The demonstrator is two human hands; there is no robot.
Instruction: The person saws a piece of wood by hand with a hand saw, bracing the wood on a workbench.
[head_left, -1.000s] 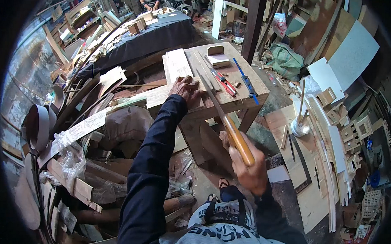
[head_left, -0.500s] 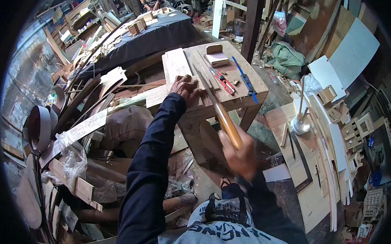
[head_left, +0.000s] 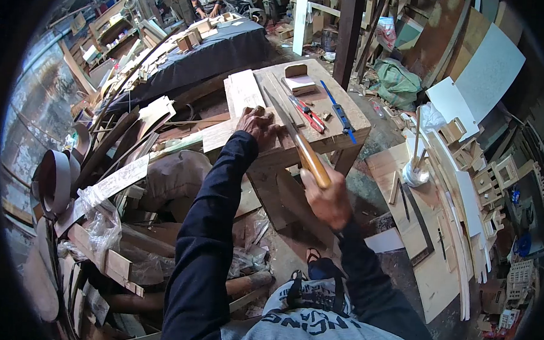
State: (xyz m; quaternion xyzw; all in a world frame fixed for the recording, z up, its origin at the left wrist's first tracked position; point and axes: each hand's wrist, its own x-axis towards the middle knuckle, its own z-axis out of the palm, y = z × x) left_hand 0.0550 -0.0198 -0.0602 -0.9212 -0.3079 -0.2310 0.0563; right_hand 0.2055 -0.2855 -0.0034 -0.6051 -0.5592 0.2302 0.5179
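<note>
Left hand: presses down with bent fingers near the front edge of the bench, where a pale board meets a plank that juts past the bench's left side. Cannot tell whether its grip closes around either piece.

Right hand: grip wrapped about the lower end of the wooden handle of a saw. Saw slants up and away, to the left; blade lies over the bench just right of the left hand. Contact of teeth with wood not resolvable.

Also on the bench, right of the blade: red-handled tool, blue bar-shaped tool, small wooden block behind them. Background: dark-cloth-covered table, another person's hands at its far end.
</note>
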